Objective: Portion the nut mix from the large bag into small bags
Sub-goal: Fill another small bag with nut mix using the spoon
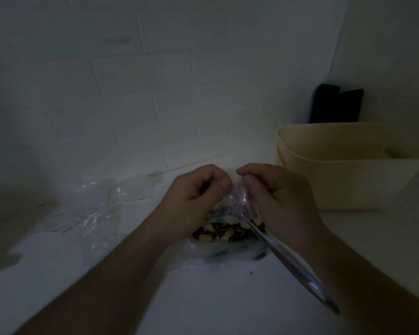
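White counter [203,298]; both hands' fingers [224,183] pinch small bag [235,204]; nut mix [225,232] in large bag [203,250]

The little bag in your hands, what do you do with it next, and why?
Probably pull its top edges apart. Both the left hand and right hand pinch the small bag at its mouth above the nut mix, and the spoon waits there.

Left hand [198,189]: fingers curled, thumb and fingertips pinching the clear small bag [232,204] at its top edge.
Right hand [278,192]: fingers curled, pinching the same edge, just beside the left.
Forearms: both bare, converging toward the hands.
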{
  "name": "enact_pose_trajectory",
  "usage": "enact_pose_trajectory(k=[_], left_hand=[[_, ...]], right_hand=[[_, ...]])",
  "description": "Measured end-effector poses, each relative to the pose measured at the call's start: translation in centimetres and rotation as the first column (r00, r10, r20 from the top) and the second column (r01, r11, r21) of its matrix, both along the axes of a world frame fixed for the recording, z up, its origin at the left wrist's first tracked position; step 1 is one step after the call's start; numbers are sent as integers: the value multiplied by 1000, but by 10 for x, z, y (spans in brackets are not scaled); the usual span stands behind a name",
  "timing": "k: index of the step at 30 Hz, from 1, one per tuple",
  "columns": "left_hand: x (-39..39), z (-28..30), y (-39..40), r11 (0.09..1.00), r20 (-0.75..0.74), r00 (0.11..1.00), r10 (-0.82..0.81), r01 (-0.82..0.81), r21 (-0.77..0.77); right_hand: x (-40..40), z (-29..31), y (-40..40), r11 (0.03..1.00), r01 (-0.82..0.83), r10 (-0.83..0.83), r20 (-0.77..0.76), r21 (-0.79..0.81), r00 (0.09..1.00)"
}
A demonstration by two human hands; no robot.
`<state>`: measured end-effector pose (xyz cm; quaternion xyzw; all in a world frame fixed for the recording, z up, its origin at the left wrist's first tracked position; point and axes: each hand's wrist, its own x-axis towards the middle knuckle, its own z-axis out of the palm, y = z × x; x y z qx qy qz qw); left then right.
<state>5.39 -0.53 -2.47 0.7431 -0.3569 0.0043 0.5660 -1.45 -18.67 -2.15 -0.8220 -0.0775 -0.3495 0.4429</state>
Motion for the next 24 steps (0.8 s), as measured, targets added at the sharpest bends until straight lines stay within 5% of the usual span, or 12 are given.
enact_pose_trajectory(k=[5, 11, 17, 24], left_hand=[[-1, 1, 2, 999, 66, 998, -2, -2, 50], [1, -4, 3, 984, 216, 972, 90, -120, 130], [5, -5, 4, 943, 663, 749, 20, -235, 237], [4, -10, -4, 946, 646, 764, 3, -211, 245]], right_hand=[[0, 1, 4, 980, -83, 103, -106, 180, 989], [0, -2, -1, 983, -61, 95, -189, 175, 977], [4, 1, 1, 981, 78, -40, -212, 175, 977], [3, -1, 1, 992, 53, -24, -252, 111, 968]])
